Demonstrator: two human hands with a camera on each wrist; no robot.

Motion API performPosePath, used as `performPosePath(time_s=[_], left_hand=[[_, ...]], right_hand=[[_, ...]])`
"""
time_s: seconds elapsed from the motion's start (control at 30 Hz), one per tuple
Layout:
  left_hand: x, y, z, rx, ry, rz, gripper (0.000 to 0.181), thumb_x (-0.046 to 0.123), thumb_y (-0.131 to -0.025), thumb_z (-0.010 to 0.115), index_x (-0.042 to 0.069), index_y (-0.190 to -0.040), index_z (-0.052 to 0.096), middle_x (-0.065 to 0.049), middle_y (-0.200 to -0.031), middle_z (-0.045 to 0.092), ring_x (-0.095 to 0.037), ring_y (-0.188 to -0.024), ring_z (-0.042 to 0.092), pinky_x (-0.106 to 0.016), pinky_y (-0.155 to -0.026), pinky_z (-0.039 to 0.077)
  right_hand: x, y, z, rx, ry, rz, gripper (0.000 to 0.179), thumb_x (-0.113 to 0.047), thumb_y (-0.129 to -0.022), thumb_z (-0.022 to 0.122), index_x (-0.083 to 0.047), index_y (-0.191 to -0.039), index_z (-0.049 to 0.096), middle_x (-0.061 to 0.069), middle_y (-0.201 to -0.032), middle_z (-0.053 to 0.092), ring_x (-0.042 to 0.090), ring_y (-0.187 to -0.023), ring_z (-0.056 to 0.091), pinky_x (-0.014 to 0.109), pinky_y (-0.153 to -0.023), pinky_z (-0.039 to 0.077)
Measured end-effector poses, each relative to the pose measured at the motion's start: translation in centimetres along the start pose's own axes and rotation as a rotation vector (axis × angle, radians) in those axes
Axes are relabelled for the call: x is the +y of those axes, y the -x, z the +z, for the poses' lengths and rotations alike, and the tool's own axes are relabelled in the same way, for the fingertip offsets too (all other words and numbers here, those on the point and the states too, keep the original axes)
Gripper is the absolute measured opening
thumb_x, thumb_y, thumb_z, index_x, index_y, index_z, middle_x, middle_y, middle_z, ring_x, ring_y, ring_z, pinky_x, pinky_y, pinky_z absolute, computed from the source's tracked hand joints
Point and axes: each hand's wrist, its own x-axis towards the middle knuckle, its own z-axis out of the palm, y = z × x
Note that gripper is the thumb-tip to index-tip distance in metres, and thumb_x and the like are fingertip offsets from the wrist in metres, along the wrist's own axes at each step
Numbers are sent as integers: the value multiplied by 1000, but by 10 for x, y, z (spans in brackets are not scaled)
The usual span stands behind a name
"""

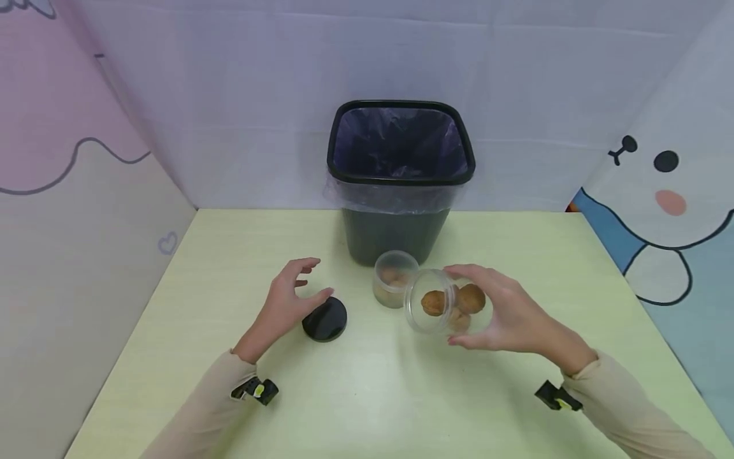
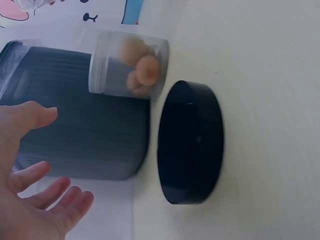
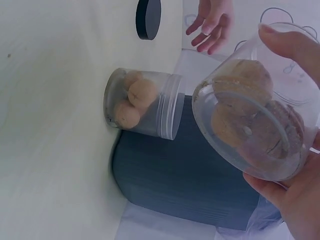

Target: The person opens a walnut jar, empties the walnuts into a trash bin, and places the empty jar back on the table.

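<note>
My right hand grips a clear plastic jar with several walnuts inside. That jar is off the table and tipped, its mouth facing left. Just left of it, a second clear jar stands upright, lidless, holding several round light-brown nuts. My left hand hovers with nothing in its grasp, fingers and thumb spread apart. Close by that thumb a black round lid lies on the table; the left wrist view shows the lid apart from the fingers.
Behind the upright jar stands a dark bin lined with a thin plastic bag. The pale table reaches back to a white cloth wall. Cartoon-printed cloths hang at both sides.
</note>
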Motion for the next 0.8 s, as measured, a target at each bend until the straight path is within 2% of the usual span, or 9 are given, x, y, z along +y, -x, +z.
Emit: performPosePath(time_s=[0.2,0.4,0.53,0.8], left_hand=[[11,-10,-6,68,50,66,53,22,-80,76,9,-127,53,-2,-124,54,-21,-111,52,-40,-90,50],[19,-20,-12,98,71,99,50,21,-81,76,10,-125,54,-1,-123,56,-18,-110,53,-39,-89,51],[24,-27,-14,112,87,130,49,20,-82,75,8,-124,55,-3,-122,56,-22,-110,54,-39,-88,52],[34,-38,-21,141,104,171,48,21,-81,75,7,-123,56,-2,-120,57,-19,-108,54,-38,-87,53]], right_hand=[[1,-1,-4,6,18,16,100,-38,-48,94,-11,-133,49,-2,-125,57,15,-110,55,39,-87,49],[3,-4,-10,8,26,26,100,-37,-48,94,-12,-133,48,-1,-126,57,17,-111,55,43,-87,50],[5,-5,-14,22,35,23,100,-36,-47,94,-11,-133,49,0,-126,57,17,-111,55,39,-89,49],[7,-8,-21,44,62,13,100,-34,-46,95,-11,-133,50,1,-125,58,18,-110,55,31,-91,46]])
